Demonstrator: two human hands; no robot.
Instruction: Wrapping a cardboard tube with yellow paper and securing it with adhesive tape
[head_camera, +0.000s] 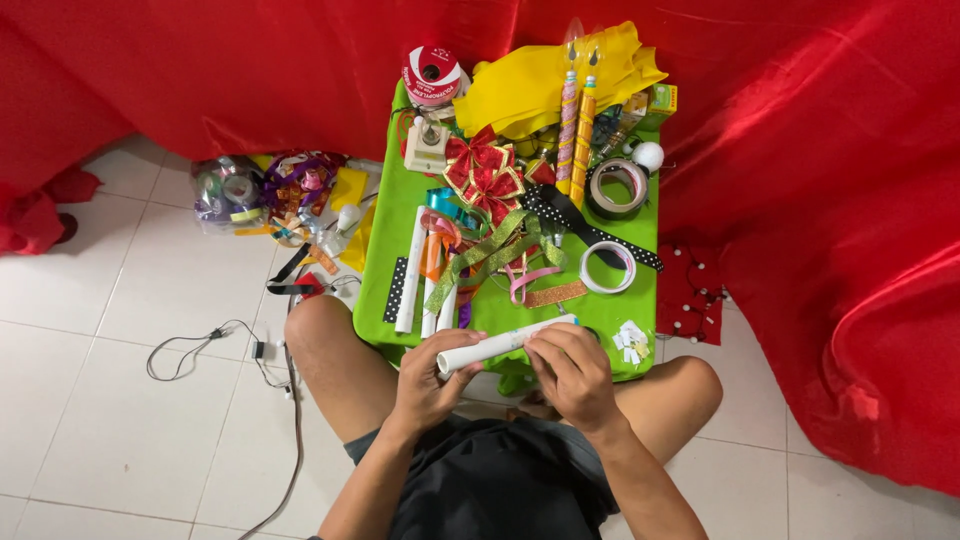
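**Inspector:** Head view. Report the hands.

**Onlooker:** The person sits on the tiled floor (120, 300) with knees either side of a small green table (640, 250). The left hand (425, 380) is wrapped round one end of a white paper roll (500, 343), fingers curled over it, apparently to steady it. The right hand (570, 372) is pinched at the roll's far end, fingertips pressed to the paper; what they grip there I cannot tell.

**Inspector:** Where does the roll lie?

**Onlooker:** At the table's six o'clock edge, held just above the lap and slanted, its far end raised toward two o'clock. Held that close, it stays clear of the clutter.

**Inspector:** The clutter?

**Onlooker:** At centre, a red bow (487, 172) with gold edging. At three o'clock, a white tape ring (607, 267); above it, a grey tape roll (618, 187). At twelve o'clock, yellow cloth (540, 85) and a red ribbon spool (432, 74). More white rolls (412, 270) lie at the table's seven o'clock, side by side, within the left hand's reach.

**Inspector:** Off the table?

**Onlooker:** A clear bag of ribbons (250, 190) at ten o'clock; red drapery (830, 150) behind.
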